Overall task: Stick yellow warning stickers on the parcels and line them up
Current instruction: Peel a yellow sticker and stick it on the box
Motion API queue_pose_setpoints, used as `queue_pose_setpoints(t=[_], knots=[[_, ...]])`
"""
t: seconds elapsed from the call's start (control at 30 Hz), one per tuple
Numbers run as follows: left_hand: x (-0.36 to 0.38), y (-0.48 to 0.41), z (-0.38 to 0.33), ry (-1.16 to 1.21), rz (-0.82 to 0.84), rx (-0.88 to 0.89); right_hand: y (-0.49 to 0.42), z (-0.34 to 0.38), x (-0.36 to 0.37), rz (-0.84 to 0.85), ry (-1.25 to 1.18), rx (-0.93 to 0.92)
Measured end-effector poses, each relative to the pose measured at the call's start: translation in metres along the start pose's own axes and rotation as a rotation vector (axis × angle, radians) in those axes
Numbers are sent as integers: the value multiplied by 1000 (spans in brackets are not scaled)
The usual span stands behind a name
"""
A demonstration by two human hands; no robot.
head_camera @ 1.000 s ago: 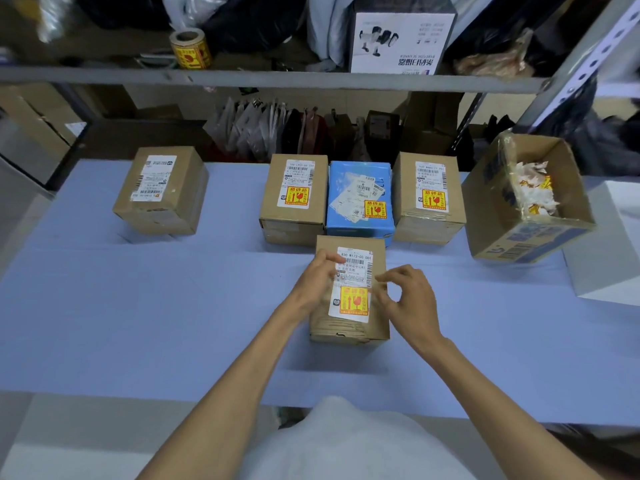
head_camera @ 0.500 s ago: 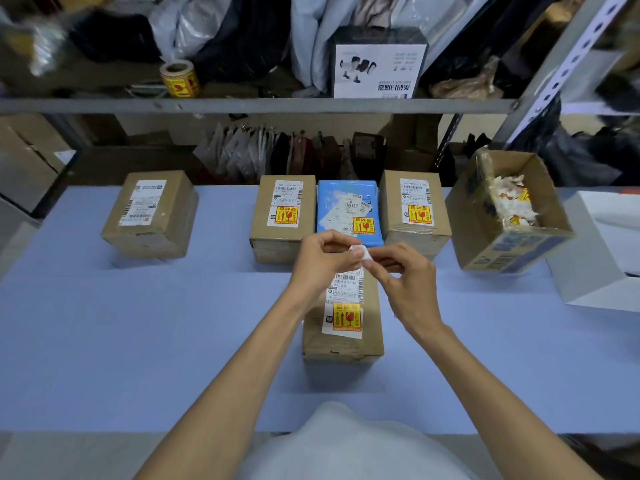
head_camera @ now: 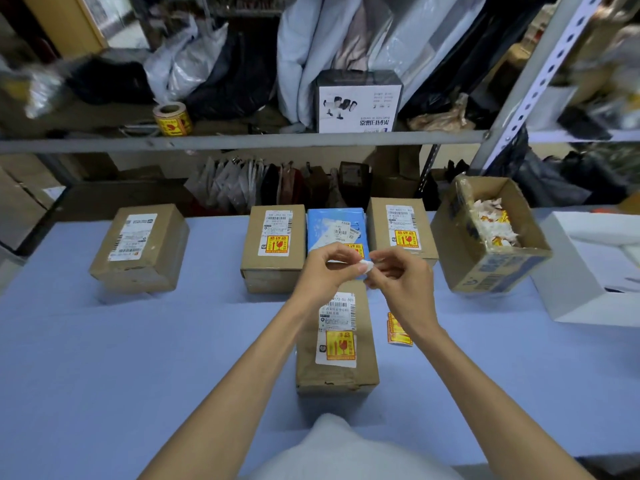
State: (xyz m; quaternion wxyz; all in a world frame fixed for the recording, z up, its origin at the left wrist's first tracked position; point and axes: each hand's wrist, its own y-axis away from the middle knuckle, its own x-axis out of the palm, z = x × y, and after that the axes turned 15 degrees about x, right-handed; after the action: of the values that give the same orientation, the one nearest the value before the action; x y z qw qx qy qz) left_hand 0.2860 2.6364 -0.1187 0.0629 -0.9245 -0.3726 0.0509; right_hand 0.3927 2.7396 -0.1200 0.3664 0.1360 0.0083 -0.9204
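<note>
Both hands have lifted off the top of the near brown parcel [head_camera: 337, 379], where one second ago they pressed down its yellow sticker [head_camera: 341, 345]. The left hand [head_camera: 325, 271] and right hand [head_camera: 401, 282] now meet above the parcel's far end, pinching a crumpled white scrap [head_camera: 366, 265] between their fingertips. A loose sticker strip [head_camera: 398, 329] now shows just right of the parcel.

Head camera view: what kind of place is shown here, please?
Probably a small shipping or packing room: labelled cardboard parcels on a blue table, a roll of yellow warning stickers on a metal shelf, and plastic mailing bags piled there.
</note>
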Motion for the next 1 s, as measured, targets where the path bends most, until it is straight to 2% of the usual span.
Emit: queue_pose_setpoints(t=[0.17,0.27,0.47,0.67,0.77,0.87,1.0], knots=[[-1,-4,3,12,-50,9,-2,-1,0,40,-142,74],[-1,0,7,-2,-91,9,-3,-3,1,66,-126,91],[3,10,9,157,-106,-39,-10,-11,-1,51,-42,116],[10,8,9,264,-204,-111,-9,-8,2,-71,310,-253],[15,2,5,325,-248,-143,-15,-2,-5,-31,349,-308],[18,-5,4,356,-207,-174,-20,-1,-14,0,378,-306],[25,-14,4,222,-43,-206,-23,-3,-34,2,338,-196]])
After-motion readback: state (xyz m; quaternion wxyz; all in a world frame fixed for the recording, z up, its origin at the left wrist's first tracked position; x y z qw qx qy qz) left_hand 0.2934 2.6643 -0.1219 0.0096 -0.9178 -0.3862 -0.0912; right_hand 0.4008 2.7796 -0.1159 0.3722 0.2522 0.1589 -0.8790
